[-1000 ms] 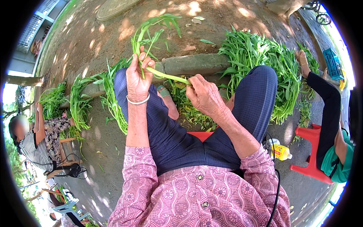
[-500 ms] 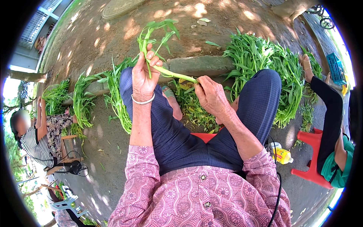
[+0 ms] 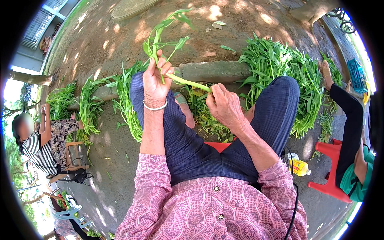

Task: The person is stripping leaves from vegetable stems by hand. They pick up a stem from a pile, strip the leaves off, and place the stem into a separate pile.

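1. Packed dirt ground (image 3: 120, 40), dappled with sun and shade, lies under everything; a low stone kerb (image 3: 216, 71) crosses it in front of the seated person.
2. Seat: red stool (image 3: 218, 146), only its front edge visible between the dark blue trouser legs.
3. Left hand (image 3: 155, 82) is raised over the left knee, fingers clenched around a bunch of leafy green stems (image 3: 162, 34); the leaves stand up and fan out above the fist. A pale bangle (image 3: 155, 107) sits on that wrist.
4. Right hand (image 3: 224, 106) is lower, over the gap between the knees. Its thumb and fingertips pinch the end of a single pale green stalk (image 3: 188, 83).
5. The stalk runs slantwise from the right fingertips up to the left fist, so both hands are on it.
6. Trimmings (image 3: 202, 114) lie on the ground between the feet, just below the hands.
7. A large heap of the same greens (image 3: 280, 68) lies beyond the right knee against the kerb; smaller bundles (image 3: 90, 102) lie to the left.
8. A yellow bottle (image 3: 299, 168) stands beside the right hip, near a second red stool (image 3: 332, 176) on which another person sits.
9. A further person in a striped top (image 3: 34, 150) sits at far left, well apart.
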`<state>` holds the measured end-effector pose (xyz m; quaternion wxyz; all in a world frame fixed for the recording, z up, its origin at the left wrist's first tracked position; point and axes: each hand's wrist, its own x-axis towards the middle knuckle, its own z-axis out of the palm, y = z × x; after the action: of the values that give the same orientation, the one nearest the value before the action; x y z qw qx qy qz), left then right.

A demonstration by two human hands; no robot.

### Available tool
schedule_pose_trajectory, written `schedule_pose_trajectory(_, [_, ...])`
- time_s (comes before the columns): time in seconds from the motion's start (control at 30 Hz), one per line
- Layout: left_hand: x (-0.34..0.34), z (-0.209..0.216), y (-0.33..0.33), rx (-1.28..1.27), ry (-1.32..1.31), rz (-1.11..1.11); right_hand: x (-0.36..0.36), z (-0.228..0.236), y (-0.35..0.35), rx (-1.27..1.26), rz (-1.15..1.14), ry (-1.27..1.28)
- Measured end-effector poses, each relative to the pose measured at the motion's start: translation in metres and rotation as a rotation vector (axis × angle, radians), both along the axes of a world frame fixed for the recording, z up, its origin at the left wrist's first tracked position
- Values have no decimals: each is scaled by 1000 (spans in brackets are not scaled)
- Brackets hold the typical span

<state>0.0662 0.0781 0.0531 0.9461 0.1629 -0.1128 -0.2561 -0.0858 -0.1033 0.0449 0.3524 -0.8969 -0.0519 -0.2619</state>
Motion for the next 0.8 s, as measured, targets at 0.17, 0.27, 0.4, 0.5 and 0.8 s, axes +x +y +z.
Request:
schedule_pose_trajectory(0.17, [-1, 1, -1, -22, 33, 8, 2, 3, 2, 2, -29, -80])
schedule_pose_trajectory(0.27, [-3, 2, -2, -26, 32, 27, 2, 0, 2, 27, -18, -68])
schedule_pose_trajectory(0.4, [-4, 2, -2, -36, 16, 44, 2, 0, -3, 36, 9, 6])
schedule_pose_trajectory(0.5, [-4, 1, -3, -11, 15, 68, 3, -2, -6, 47, 31, 40])
schedule_pose_trajectory(0.8, [-1, -2, -1, -12, 43, 36, 5, 0, 1, 56, -17, -105])
